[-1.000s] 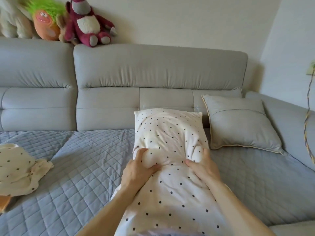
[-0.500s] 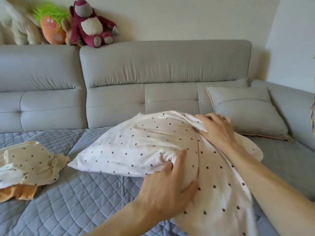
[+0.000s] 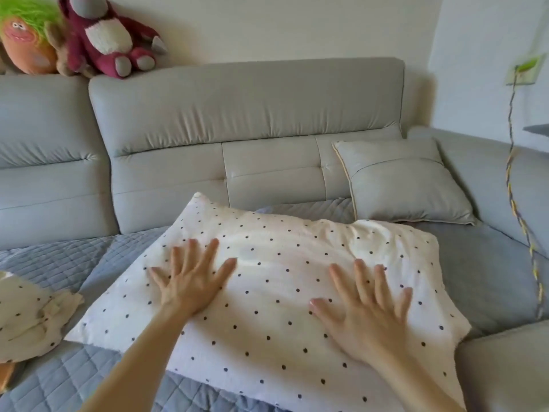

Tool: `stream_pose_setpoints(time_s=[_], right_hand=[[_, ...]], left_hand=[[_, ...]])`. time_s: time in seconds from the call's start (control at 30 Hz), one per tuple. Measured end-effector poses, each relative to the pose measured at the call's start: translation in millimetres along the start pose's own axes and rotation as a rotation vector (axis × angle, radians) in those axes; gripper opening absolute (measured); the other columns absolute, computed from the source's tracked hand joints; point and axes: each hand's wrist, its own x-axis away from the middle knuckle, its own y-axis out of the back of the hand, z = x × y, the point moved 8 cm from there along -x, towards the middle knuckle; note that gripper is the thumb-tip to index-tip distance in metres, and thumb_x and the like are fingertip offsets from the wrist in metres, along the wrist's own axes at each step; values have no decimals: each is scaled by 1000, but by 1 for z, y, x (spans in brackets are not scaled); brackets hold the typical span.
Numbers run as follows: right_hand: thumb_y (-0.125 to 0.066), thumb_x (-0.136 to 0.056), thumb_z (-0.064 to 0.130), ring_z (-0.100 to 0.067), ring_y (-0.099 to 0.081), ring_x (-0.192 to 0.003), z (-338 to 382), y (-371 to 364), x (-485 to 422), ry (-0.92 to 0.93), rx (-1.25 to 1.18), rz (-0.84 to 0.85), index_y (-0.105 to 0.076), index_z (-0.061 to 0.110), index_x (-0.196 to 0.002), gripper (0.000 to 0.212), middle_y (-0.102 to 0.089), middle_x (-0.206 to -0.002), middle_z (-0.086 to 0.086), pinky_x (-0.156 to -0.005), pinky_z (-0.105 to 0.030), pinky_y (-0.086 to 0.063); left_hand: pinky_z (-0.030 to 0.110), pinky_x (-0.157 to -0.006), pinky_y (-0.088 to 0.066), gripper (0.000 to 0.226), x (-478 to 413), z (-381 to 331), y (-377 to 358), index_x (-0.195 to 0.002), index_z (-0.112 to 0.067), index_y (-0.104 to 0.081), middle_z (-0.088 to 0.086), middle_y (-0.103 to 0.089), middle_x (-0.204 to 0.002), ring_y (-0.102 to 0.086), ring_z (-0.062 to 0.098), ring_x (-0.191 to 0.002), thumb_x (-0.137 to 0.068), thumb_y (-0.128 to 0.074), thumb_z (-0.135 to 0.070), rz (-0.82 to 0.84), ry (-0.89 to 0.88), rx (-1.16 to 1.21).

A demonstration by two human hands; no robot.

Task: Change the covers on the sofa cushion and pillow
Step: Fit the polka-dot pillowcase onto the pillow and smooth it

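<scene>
We see the left hand (image 3: 190, 281) and the right hand (image 3: 368, 316) flat on the dotted pillow (image 3: 276, 286). Each grip is fully spread, with straight fingers, and holds nothing. The pillow lies across the quilted seat cover (image 3: 74, 257). Its left corner is just beside a crumpled dotted cover (image 3: 26, 319). Behind its far edge a strip of seat stays free before the grey cushion (image 3: 398, 185), which leans on the backrest (image 3: 246, 99).
</scene>
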Motion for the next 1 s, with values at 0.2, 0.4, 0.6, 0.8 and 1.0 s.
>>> stream_pose_setpoints(time_s=[0.2, 0.4, 0.6, 0.8, 1.0], right_hand=[[-30, -36, 109, -36, 34, -142, -47, -11, 15, -501, -471, 121, 29, 55, -141, 132, 48, -148, -2, -104, -80, -1], [-59, -41, 97, -43, -26, -137, -51, 0, 14, -543, -523, -42, 8, 49, -143, 132, -13, -153, -17, -106, -62, -32], [-71, -69, 66, -34, -59, -100, -48, 65, -20, -334, -481, -253, -35, 32, -128, 76, -58, -116, -4, -77, -46, -52], [-53, -71, 60, -38, -43, -121, -25, 116, -62, -232, -211, -249, -53, 40, -119, 53, -46, -131, -10, -94, -50, -42], [-16, -92, 71, -25, 13, -150, 90, 65, -79, 169, -21, -12, -15, 62, -145, 54, 1, -164, 16, -113, -64, -2]], left_hand=[[70, -108, -18, 95, -29, 64, 17, -138, -68, -2, 1, -14, -160, -22, 43, -142, -51, -4, -106, 42, 233, 31], [54, -91, -43, 117, -16, 85, 23, -135, -24, -29, 27, -54, -125, -54, 45, -112, -50, -32, -105, -52, 352, 206], [45, -73, -45, 81, 6, 100, 59, -118, -8, -48, 21, -65, -106, -60, 42, -94, -78, -51, -78, -244, 321, 462], [49, -95, -44, 81, 37, 145, 63, -144, -11, -35, 22, -53, -136, -52, 43, -120, -88, -43, -70, -123, 423, 298], [59, -118, -1, 60, 32, 28, 58, -152, -47, -16, -9, -10, -164, -2, 18, -151, -95, -19, -67, -183, 25, 37]])
